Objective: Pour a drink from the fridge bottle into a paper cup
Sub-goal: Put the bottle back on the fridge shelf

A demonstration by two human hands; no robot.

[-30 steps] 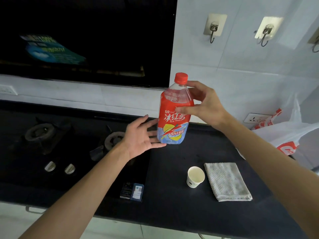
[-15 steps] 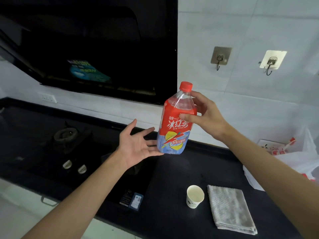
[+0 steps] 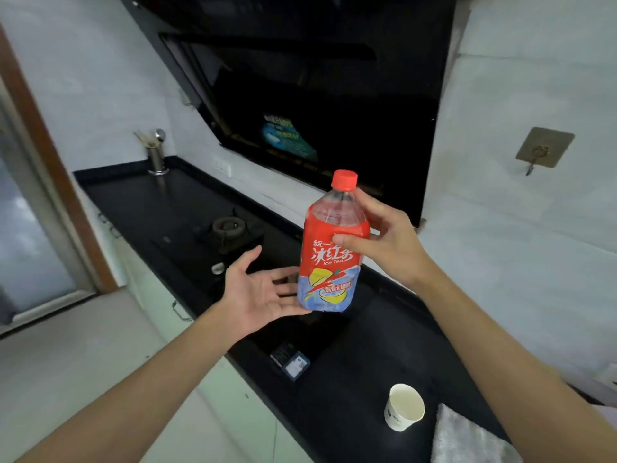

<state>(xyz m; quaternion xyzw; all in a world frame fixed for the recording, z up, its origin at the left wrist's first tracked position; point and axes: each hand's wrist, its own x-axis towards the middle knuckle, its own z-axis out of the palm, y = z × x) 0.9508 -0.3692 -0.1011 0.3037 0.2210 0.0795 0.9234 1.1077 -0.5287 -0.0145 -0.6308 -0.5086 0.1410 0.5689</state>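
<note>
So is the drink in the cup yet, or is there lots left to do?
Not yet. Done: the bottle is out. Now: the right hand holds it above the counter, the open left hand beside its base. Left: the red cap is on, and the paper cup looks empty.

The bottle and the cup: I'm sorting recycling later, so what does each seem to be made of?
The bottle looks like clear thin plastic: its bare shoulder is see-through, with a glossy printed film label below and a red cap, probably hard plastic. The cup looks like matte white paper, judging by its thin rolled rim and dull inside; any lining can't be seen.
</note>
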